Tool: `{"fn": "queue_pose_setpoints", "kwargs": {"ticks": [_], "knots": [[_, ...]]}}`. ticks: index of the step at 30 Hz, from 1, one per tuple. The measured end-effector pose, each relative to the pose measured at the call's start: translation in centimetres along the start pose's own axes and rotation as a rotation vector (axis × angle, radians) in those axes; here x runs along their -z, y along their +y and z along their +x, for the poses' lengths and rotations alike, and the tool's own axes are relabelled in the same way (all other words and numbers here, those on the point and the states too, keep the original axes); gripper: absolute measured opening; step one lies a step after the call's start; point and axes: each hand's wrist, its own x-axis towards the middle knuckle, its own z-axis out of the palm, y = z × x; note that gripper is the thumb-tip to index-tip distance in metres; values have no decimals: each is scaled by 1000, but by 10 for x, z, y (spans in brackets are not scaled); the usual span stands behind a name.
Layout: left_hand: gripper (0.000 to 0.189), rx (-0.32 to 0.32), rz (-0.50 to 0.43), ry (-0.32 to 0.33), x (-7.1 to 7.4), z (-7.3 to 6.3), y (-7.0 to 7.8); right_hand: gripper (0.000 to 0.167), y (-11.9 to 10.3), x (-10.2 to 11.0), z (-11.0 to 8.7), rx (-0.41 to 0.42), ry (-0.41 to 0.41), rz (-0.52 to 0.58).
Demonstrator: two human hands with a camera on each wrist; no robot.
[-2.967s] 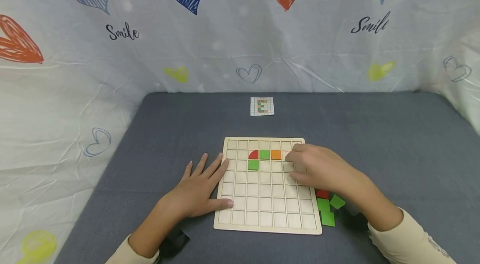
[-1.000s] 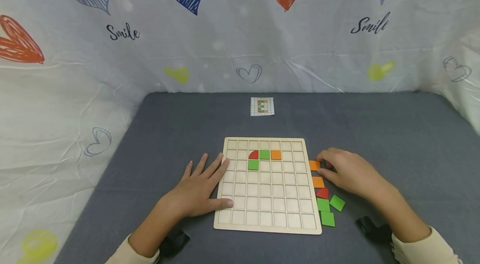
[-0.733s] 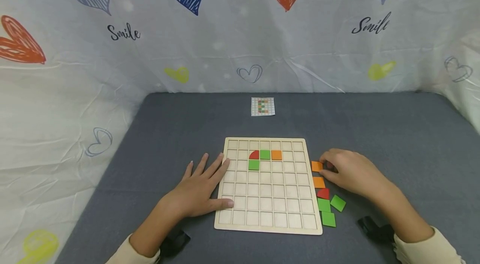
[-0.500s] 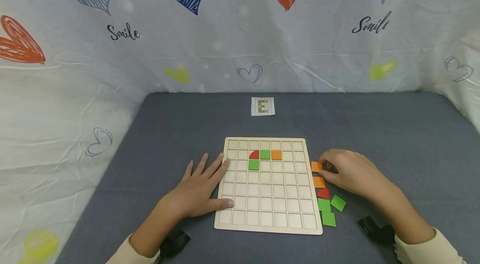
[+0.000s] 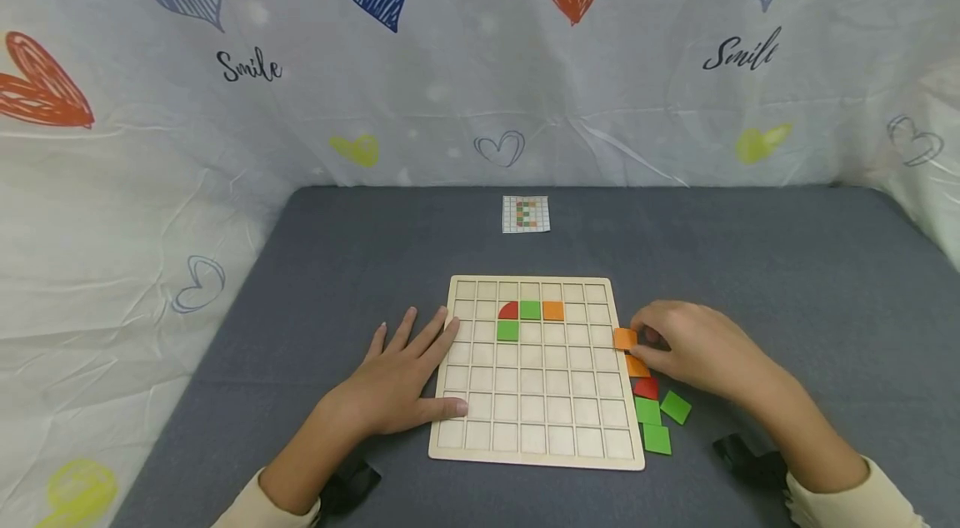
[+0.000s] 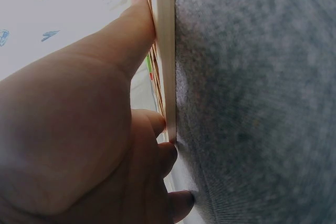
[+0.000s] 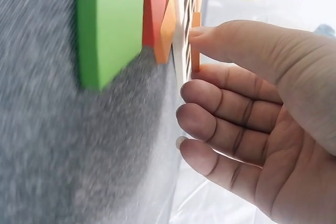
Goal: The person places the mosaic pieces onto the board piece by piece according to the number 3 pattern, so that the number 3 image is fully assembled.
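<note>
A wooden grid board [image 5: 532,407] lies on the grey table. In its cells sit a red quarter-round tile [image 5: 509,311], a green square tile [image 5: 530,310], an orange square tile [image 5: 553,311] and, one row lower, another green tile [image 5: 507,331]. My left hand [image 5: 397,378] rests with spread fingers on the board's left edge, its thumb on the frame. Between thumb and forefinger my right hand [image 5: 693,345] pinches an orange square tile [image 5: 624,339] at the board's right edge; the right wrist view shows this orange tile [image 7: 196,56] raised off the cloth.
Right of the board lie another orange tile [image 5: 637,366], a red tile [image 5: 646,388] and several green tiles [image 5: 657,439]. A small pattern card [image 5: 526,214] lies behind the board. A white curtain [image 5: 450,95] with printed hearts hangs at the back.
My right hand moved from above the board's right side to the loose tiles, and now shifts slightly left with an orange tile lifted. My left hand has stayed put.
</note>
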Motion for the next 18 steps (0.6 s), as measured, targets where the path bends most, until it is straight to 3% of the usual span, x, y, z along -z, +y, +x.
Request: {"fn": "queue_pose_setpoints", "kwargs": {"ticks": [10,18], "knots": [[103,32,28,-27,-4,3,-3,16,-14,-1,10,33,-35,20],[101,15,15,-20,2,1,2,16,-25,-5,17,62,-27,9]]}}
